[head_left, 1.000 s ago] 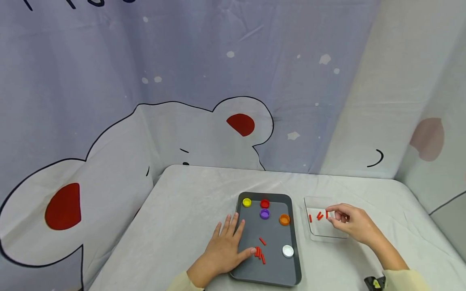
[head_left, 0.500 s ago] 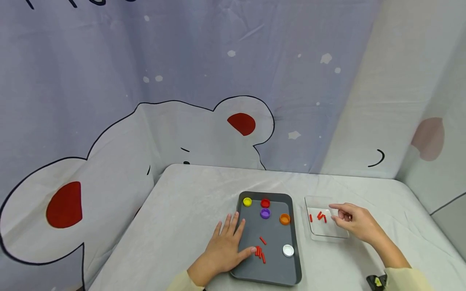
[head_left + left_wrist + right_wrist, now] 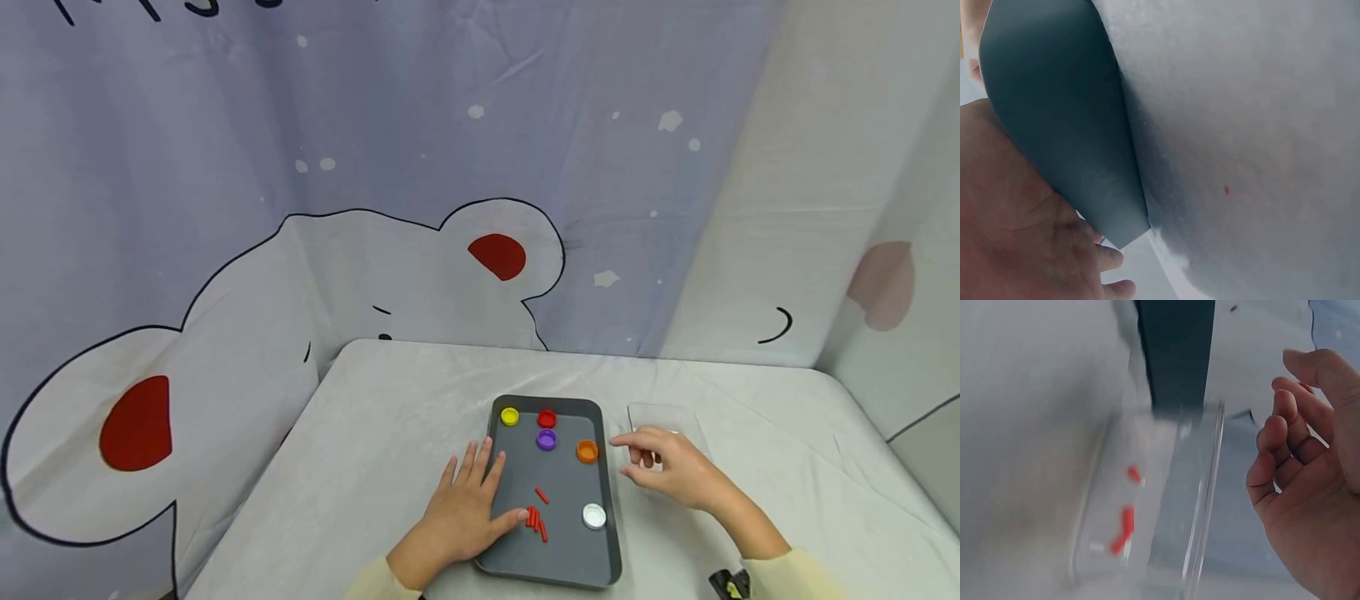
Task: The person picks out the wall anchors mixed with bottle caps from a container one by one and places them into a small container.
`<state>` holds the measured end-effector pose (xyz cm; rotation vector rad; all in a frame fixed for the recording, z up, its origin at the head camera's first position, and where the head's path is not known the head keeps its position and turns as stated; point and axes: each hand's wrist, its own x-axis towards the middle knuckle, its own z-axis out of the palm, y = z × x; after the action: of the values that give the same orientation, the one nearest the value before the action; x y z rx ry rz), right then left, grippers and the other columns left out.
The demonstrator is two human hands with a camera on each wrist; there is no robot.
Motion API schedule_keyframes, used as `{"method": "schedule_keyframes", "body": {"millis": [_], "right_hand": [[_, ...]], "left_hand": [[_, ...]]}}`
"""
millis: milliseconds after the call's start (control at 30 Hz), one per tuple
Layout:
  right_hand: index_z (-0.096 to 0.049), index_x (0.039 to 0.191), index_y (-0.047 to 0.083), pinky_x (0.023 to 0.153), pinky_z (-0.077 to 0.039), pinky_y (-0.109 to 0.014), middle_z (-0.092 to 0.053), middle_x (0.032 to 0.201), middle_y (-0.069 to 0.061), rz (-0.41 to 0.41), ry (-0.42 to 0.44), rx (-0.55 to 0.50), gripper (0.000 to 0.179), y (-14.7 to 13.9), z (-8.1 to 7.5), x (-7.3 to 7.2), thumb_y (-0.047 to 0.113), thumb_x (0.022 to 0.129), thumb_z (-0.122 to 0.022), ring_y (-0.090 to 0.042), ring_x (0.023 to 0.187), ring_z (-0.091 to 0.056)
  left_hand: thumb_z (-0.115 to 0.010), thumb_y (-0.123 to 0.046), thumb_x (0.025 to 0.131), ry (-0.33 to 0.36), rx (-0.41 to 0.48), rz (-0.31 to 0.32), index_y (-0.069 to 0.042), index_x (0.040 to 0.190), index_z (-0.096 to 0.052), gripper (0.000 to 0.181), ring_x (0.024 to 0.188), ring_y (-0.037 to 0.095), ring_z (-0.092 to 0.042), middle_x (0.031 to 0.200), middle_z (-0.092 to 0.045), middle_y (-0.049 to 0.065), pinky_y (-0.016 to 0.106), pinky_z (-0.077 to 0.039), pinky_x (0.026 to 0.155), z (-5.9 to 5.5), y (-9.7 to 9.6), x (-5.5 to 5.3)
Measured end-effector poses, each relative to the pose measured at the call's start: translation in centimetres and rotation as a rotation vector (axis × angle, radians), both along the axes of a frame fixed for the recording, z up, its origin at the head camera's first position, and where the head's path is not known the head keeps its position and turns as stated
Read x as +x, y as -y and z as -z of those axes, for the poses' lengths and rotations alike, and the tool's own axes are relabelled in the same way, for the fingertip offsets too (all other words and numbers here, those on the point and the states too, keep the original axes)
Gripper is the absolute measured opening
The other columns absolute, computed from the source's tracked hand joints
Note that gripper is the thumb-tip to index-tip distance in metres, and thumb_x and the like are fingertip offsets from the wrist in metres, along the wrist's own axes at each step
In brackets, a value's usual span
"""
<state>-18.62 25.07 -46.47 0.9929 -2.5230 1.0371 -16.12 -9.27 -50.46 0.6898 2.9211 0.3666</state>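
Observation:
My left hand [image 3: 465, 517] rests with spread fingers on the left edge of a grey tray [image 3: 558, 558]. Its thumb tip lies right beside several small red sticks [image 3: 536, 521] on the tray. My right hand [image 3: 671, 471] hovers between the tray and a clear plastic box [image 3: 656, 414], hiding most of that box. Thumb and index finger stand apart with nothing visible between them. In the right wrist view the clear box [image 3: 1213, 481] holds several red sticks [image 3: 1127, 519]. The left wrist view shows the tray's underside [image 3: 1060, 112] above my palm.
On the tray lie a yellow cap [image 3: 510, 417], a red cap [image 3: 547, 418], a purple cap [image 3: 547, 439], an orange cap [image 3: 587, 452] and a white cap [image 3: 594, 517]. A white cloth [image 3: 405, 417] covers the table. A patterned curtain [image 3: 360, 125] hangs behind.
My right hand lets go of a red stick, which now lies in the clear box. It then moves left toward the tray. My left hand stays where it was.

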Motion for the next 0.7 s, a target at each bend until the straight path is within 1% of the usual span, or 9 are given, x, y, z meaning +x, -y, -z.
{"method": "schedule_keyframes", "body": {"millis": [167, 300, 433, 567, 700], "right_hand": [[-0.074, 0.113, 0.012, 0.064, -0.047, -0.027, -0.057, 0.083, 0.004, -0.106, 0.077, 0.019, 0.027, 2.5, 0.1, 0.0, 0.01, 0.086, -0.081, -0.013, 0.074, -0.055], [-0.075, 0.115, 0.013, 0.067, -0.049, -0.027, -0.06, 0.087, 0.002, -0.161, 0.146, 0.074, 0.026, 4.2, 0.2, -0.2, 0.017, 0.09, -0.079, -0.013, 0.077, -0.057], [-0.074, 0.12, 0.011, 0.069, -0.05, -0.027, -0.063, 0.093, 0.001, -0.217, 0.211, 0.145, 0.03, 5.7, 0.3, -0.6, 0.021, 0.092, -0.077, -0.013, 0.08, -0.057], [-0.074, 0.121, 0.011, 0.073, -0.05, -0.029, -0.064, 0.096, 0.001, -0.256, 0.244, 0.217, 0.034, 6.8, 0.7, -1.0, 0.023, 0.09, -0.079, -0.014, 0.083, -0.057], [-0.075, 0.12, 0.013, 0.076, -0.048, -0.026, -0.063, 0.096, 0.005, -0.265, 0.241, 0.279, 0.034, 7.6, 1.1, -1.5, 0.024, 0.088, -0.081, -0.008, 0.084, -0.054]], "left_hand": [[-0.042, -0.073, 0.096, -0.006, 0.022, 0.002, -0.008, 0.159, -0.033, 0.091, 0.155, 0.039, -0.013, 0.169, -0.015, 0.016, 0.063, -0.016, 0.119, 0.0, 0.1, 0.2], [-0.04, -0.075, 0.095, -0.01, 0.013, 0.001, -0.008, 0.159, -0.034, 0.092, 0.155, 0.038, -0.014, 0.169, -0.016, 0.016, 0.063, -0.017, 0.119, -0.1, 0.0, 0.3], [-0.041, -0.074, 0.096, -0.019, 0.0, -0.003, -0.009, 0.159, -0.034, 0.091, 0.155, 0.038, -0.015, 0.169, -0.017, 0.015, 0.063, -0.018, 0.119, -0.2, 0.0, 0.4], [-0.041, -0.073, 0.096, -0.014, -0.015, -0.005, -0.011, 0.159, -0.033, 0.09, 0.155, 0.037, -0.014, 0.169, -0.016, 0.014, 0.061, -0.018, 0.12, -0.4, -0.1, 0.4], [-0.042, -0.073, 0.096, -0.019, -0.019, 0.001, -0.01, 0.159, -0.033, 0.09, 0.155, 0.037, -0.014, 0.169, -0.016, 0.015, 0.062, -0.019, 0.119, -0.5, -0.2, 0.2]]}}
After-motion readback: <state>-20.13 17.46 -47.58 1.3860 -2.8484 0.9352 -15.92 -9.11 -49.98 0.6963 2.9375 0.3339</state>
